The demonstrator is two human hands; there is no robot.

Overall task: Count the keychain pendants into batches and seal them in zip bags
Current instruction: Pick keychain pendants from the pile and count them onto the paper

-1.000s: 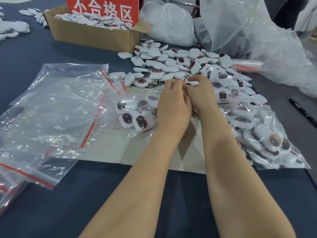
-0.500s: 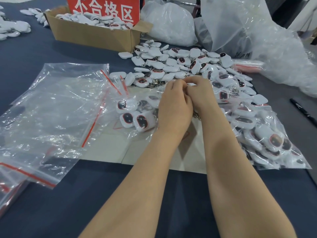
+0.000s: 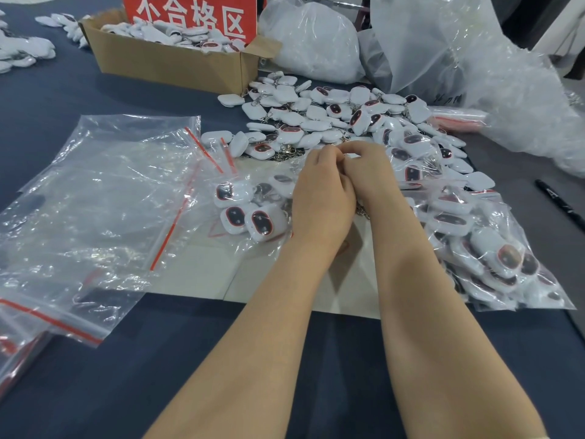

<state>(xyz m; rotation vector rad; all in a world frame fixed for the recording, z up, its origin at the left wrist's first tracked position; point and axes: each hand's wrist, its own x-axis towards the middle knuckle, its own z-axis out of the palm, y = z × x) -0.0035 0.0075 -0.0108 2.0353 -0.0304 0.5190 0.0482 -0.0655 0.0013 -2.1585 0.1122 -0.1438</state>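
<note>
- Several keychain pendants (image 3: 261,221), white with dark red-rimmed faces, are lying inside a clear zip bag (image 3: 243,182), which is resting on a pale paper sheet (image 3: 278,280) in the middle of the dark blue worktop (image 3: 332,359).
- Both hands are meeting at the far edge of this zip bag. The left hand (image 3: 323,201) and the right hand (image 3: 368,172) are touching each other, fingers curled, and their fingertips are pinching the bag's mouth.
- A loose pile of pendants (image 3: 332,112), many with metal clasps, is spreading out just beyond the hands.
- Filled bags (image 3: 493,248) of the same pendants are lying to the right of the right forearm, partly on the paper sheet.
- Empty zip bags (image 3: 95,191) with red seal strips are lying at the left, overlapping the paper sheet's edge.
- A cardboard box (image 3: 171,61) holding more pendants is standing at the far left, and a red sign (image 3: 193,14) with white characters is rising from it.
- Crumpled white and clear plastic sacks (image 3: 316,42) are piling up behind the loose pile.
- A black marker (image 3: 560,204) is lying near the right edge of the worktop.
</note>
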